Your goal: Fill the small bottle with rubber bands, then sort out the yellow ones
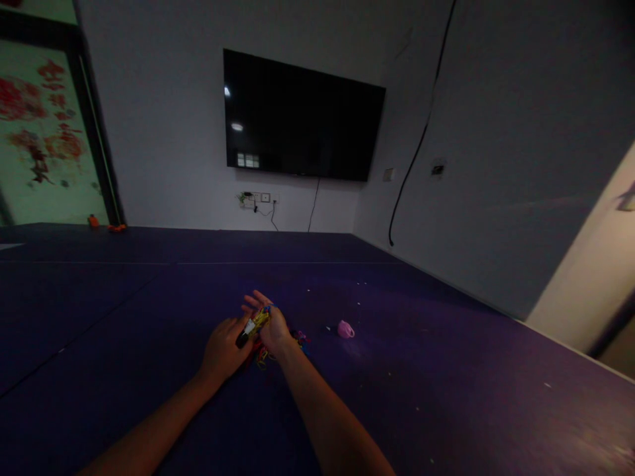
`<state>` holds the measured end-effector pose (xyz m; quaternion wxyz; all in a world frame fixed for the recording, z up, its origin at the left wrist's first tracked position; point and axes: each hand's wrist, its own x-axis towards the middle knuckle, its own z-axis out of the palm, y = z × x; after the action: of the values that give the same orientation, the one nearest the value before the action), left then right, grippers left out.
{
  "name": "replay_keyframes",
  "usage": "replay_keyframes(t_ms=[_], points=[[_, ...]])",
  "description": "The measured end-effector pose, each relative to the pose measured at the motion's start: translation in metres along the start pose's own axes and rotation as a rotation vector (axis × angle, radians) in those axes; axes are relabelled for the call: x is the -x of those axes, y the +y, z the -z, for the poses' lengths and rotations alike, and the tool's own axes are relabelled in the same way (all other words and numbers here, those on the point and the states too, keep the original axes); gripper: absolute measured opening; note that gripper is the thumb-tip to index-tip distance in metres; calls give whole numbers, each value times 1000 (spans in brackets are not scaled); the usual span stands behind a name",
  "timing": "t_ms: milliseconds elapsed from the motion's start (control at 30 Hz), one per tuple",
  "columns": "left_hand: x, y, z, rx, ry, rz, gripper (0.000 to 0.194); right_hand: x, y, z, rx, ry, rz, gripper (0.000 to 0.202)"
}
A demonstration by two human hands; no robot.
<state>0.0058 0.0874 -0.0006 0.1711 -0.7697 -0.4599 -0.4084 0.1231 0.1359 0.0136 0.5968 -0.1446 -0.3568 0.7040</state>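
Observation:
Both my hands are low over the dark floor, close together. My left hand (225, 347) has its fingers curled against a small bundle (258, 320), mostly yellow with a white part and a black end. My right hand (274, 332) is turned palm up around the bundle's other end, its fingertips stretched out past it. Just what the bundle is, I cannot make out. Below and behind my hands lies a loose pile of thin coloured loops (262, 358), red, yellow, blue and purple, like rubber bands, partly hidden by my right wrist.
A small pink cup-like thing with a loop handle (345, 329) is on the floor (163, 317) right of my hands, with small white bits around. A screen (302, 119) hangs on the far wall. A black cable (414, 158) runs down the right wall. Orange things (116, 228) stand by the door.

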Motion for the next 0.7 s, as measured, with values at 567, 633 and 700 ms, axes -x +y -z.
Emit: replay_keyframes(t_ms=[567, 633, 700], points=[[-1, 3, 1, -6, -21, -14, 33, 3, 1, -6, 164, 82, 111, 35], [-1, 4, 2, -12, -17, -11, 33, 2, 3, -5, 170, 87, 120, 35], [-1, 3, 2, -21, -20, -18, 34, 1, 4, -3, 153, 87, 127, 33]])
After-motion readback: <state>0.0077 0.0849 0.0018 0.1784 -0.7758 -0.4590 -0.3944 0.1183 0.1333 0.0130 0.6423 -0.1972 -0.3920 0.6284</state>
